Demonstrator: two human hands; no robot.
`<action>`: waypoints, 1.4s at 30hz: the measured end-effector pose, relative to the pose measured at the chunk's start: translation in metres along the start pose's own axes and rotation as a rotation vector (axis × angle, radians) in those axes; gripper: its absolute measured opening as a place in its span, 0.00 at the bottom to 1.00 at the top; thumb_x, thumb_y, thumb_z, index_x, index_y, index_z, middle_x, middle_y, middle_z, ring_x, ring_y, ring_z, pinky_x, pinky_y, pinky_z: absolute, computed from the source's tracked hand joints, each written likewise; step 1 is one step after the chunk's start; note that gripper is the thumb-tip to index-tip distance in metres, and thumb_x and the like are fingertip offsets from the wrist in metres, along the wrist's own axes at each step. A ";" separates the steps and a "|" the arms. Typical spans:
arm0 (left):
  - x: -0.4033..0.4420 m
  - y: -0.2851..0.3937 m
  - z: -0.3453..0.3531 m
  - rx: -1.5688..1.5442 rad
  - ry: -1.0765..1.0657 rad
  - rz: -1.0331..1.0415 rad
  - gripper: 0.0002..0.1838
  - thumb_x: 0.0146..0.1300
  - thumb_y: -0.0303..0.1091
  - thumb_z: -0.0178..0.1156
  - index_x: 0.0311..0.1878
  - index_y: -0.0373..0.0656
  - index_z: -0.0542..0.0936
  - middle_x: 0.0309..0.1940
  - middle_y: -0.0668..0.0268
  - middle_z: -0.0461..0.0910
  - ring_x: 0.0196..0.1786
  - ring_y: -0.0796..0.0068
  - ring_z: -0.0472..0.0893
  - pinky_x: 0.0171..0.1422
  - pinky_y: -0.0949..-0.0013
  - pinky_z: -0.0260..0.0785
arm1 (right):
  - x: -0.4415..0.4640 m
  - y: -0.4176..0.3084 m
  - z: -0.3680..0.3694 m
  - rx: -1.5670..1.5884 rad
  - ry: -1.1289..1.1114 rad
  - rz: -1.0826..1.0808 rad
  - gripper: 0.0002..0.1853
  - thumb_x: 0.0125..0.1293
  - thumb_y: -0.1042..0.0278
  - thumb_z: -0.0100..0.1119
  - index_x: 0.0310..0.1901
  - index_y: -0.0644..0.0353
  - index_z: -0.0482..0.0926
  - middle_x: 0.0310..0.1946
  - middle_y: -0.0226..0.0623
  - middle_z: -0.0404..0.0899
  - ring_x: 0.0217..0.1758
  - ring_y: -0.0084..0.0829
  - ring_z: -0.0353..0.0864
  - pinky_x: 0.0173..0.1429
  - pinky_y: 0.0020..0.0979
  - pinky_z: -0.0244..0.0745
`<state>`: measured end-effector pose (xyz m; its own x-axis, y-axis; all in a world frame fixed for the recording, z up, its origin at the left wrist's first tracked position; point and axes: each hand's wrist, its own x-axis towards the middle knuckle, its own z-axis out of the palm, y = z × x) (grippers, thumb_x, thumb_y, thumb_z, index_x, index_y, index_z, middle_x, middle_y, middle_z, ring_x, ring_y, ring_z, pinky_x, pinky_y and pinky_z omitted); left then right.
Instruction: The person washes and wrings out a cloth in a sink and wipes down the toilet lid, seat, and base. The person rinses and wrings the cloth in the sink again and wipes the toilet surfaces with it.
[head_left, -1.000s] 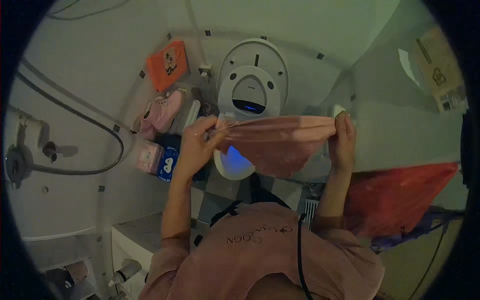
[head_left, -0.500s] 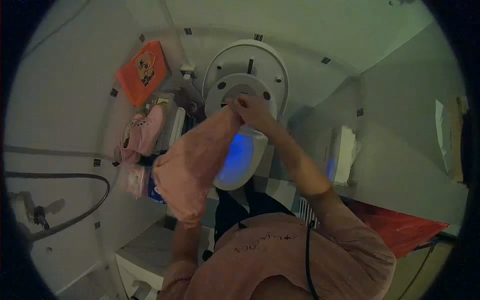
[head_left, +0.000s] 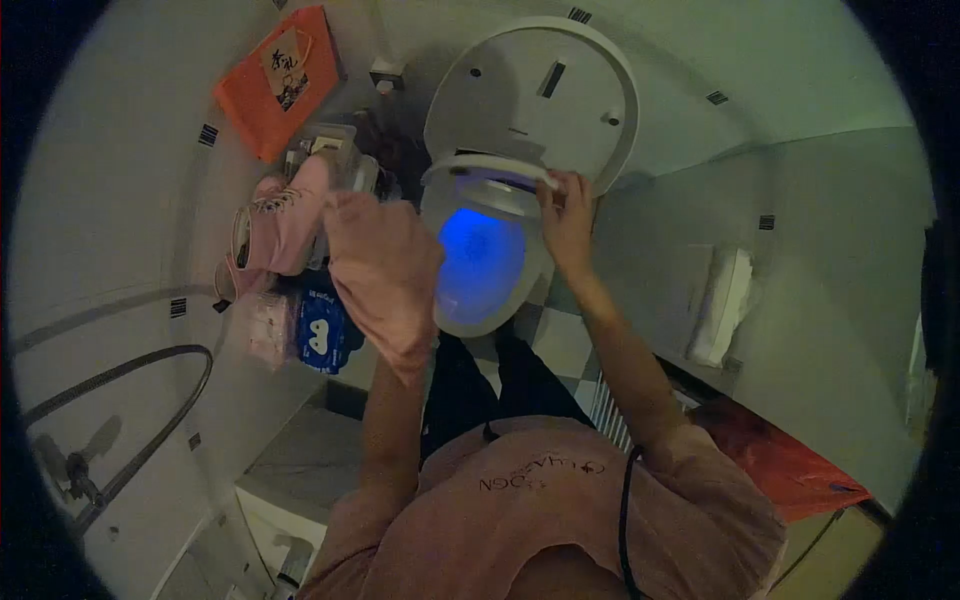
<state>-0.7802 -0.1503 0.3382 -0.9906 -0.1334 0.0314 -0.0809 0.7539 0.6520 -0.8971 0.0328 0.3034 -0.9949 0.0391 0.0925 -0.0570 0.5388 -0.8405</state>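
Note:
A pink cloth cover (head_left: 385,265) is pulled over my left hand down to the wrist. My left hand and its fingers are hidden inside it, just left of the toilet bowl (head_left: 535,290). My right hand (head_left: 568,215) grips the right edge of the toilet seat (head_left: 490,165), which is seen nearly edge-on, tilted forward of the lid. The round white lid (head_left: 575,85) stands upright behind. Blue light glows inside the bowl.
To the left are pink high-top shoes (head_left: 290,220), an orange bag (head_left: 280,80), a blue pack (head_left: 322,325) and a clear bin (head_left: 335,145). A shower hose (head_left: 150,355) hangs on the left wall. On the right are a tissue stack (head_left: 725,310) and a red bag (head_left: 780,455).
My right hand has let go of the pink cloth cover and moved to the toilet seat. The seat has tipped forward from the lid. The cloth-covered left hand has risen.

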 end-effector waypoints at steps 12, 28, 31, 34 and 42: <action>-0.035 -0.012 0.125 -0.053 0.053 -0.301 0.35 0.65 0.32 0.53 0.68 0.24 0.51 0.69 0.36 0.40 0.73 0.36 0.41 0.75 0.48 0.37 | -0.245 0.141 0.075 -0.357 -0.251 0.352 0.26 0.72 0.53 0.41 0.66 0.59 0.59 0.62 0.46 0.63 0.64 0.42 0.64 0.69 0.45 0.55; -0.035 -0.064 0.136 -0.591 0.300 -0.558 0.32 0.68 0.43 0.50 0.69 0.35 0.56 0.67 0.48 0.52 0.69 0.50 0.55 0.71 0.55 0.50 | -0.150 0.044 0.011 -0.148 -0.482 0.043 0.27 0.56 0.55 0.64 0.53 0.65 0.72 0.48 0.50 0.77 0.51 0.45 0.77 0.55 0.44 0.72; -0.028 -0.106 0.135 -1.048 0.376 -0.853 0.32 0.67 0.48 0.51 0.66 0.37 0.60 0.63 0.52 0.63 0.65 0.56 0.64 0.68 0.56 0.56 | -0.166 0.072 0.031 -0.389 -0.317 -0.500 0.28 0.58 0.54 0.61 0.54 0.64 0.69 0.50 0.48 0.75 0.52 0.44 0.76 0.56 0.44 0.72; -0.024 -0.132 0.129 -1.370 0.154 -1.199 0.32 0.66 0.52 0.51 0.66 0.42 0.63 0.60 0.55 0.67 0.64 0.59 0.66 0.66 0.55 0.60 | -0.167 0.083 0.021 -0.344 -0.118 -0.529 0.34 0.58 0.47 0.61 0.58 0.63 0.66 0.55 0.46 0.72 0.56 0.43 0.73 0.61 0.44 0.68; -0.045 -0.096 0.119 -1.742 -0.010 -0.924 0.35 0.64 0.58 0.50 0.68 0.46 0.59 0.60 0.56 0.65 0.59 0.55 0.70 0.63 0.47 0.64 | -0.140 0.080 -0.138 0.818 -0.208 1.120 0.34 0.67 0.54 0.55 0.68 0.62 0.55 0.59 0.45 0.70 0.56 0.36 0.73 0.58 0.35 0.74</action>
<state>-0.7406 -0.1400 0.1847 -0.7181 -0.0401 -0.6948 -0.3118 -0.8740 0.3727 -0.7510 0.1864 0.2966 -0.5336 -0.0466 -0.8444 0.8050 -0.3342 -0.4902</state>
